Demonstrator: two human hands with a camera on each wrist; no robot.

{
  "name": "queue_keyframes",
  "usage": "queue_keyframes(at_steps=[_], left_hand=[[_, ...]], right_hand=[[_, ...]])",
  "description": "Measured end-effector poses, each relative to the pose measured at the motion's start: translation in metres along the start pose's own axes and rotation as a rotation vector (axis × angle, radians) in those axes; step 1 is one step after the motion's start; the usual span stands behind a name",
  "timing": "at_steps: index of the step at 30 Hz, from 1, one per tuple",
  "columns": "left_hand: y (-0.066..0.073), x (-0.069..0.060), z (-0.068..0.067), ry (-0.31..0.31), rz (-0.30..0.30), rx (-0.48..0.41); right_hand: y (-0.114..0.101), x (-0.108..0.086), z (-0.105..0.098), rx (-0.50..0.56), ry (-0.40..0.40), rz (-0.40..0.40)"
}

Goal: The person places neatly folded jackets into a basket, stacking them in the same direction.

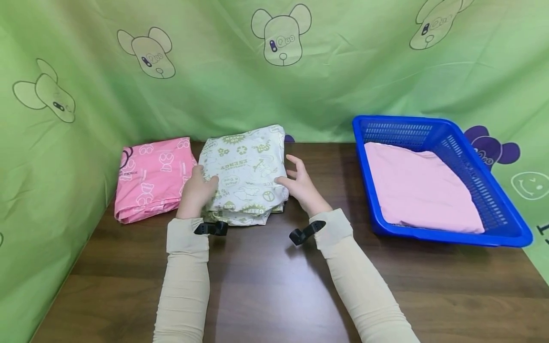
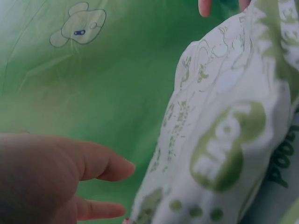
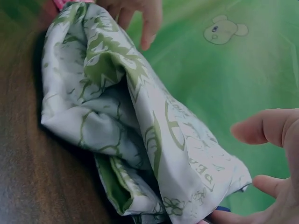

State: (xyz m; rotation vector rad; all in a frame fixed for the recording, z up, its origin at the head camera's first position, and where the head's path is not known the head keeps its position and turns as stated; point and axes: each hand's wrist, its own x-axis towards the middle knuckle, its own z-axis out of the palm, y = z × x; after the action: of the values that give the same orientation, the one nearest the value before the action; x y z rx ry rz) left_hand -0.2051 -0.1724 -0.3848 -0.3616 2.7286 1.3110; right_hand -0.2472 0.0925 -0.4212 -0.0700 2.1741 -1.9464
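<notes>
A folded white cloth with green print (image 1: 244, 171) lies on the table between the two hands. At its left edge is the left hand (image 1: 197, 190), thumb over the cloth's side, fingers relaxed. The right hand (image 1: 302, 186) is at the right edge, fingers spread and thumb tip by the cloth. In the left wrist view the left hand (image 2: 60, 179) has thumb and finger apart beside the printed cloth (image 2: 201, 130). The right wrist view shows layered folds in the cloth (image 3: 140, 121), with the right hand's (image 3: 275, 172) fingers parted at its end.
A folded pink cloth with white print (image 1: 156, 176) lies left of the white one, close to the left hand. On the right stands a blue basket (image 1: 372, 209) holding a folded light pink cloth (image 1: 422, 190). A green curtain (image 1: 223, 95) hangs behind the wooden table (image 1: 266, 286).
</notes>
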Motion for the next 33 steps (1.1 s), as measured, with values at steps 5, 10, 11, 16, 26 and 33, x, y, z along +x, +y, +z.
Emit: queue_keyframes(at_steps=[5,10,11,16,26,33], left_hand=[[-0.008,0.006,0.003,-0.028,0.004,-0.083],[-0.011,0.01,0.009,-0.029,0.032,-0.148],[-0.012,0.01,0.01,-0.027,0.036,-0.151],[-0.015,0.011,0.013,-0.032,0.05,-0.13],[-0.026,0.02,0.012,-0.025,0.075,-0.299],[-0.023,0.021,0.014,-0.042,0.116,-0.325]], right_hand=[[0.001,0.001,-0.001,0.158,-0.052,0.088],[0.003,0.0,-0.004,0.275,-0.09,0.129],[0.004,0.001,-0.004,0.291,-0.093,0.129],[0.009,0.004,-0.002,0.299,-0.106,0.118],[0.016,0.01,-0.001,0.056,-0.128,0.019],[0.011,0.011,-0.003,-0.077,-0.133,-0.045]])
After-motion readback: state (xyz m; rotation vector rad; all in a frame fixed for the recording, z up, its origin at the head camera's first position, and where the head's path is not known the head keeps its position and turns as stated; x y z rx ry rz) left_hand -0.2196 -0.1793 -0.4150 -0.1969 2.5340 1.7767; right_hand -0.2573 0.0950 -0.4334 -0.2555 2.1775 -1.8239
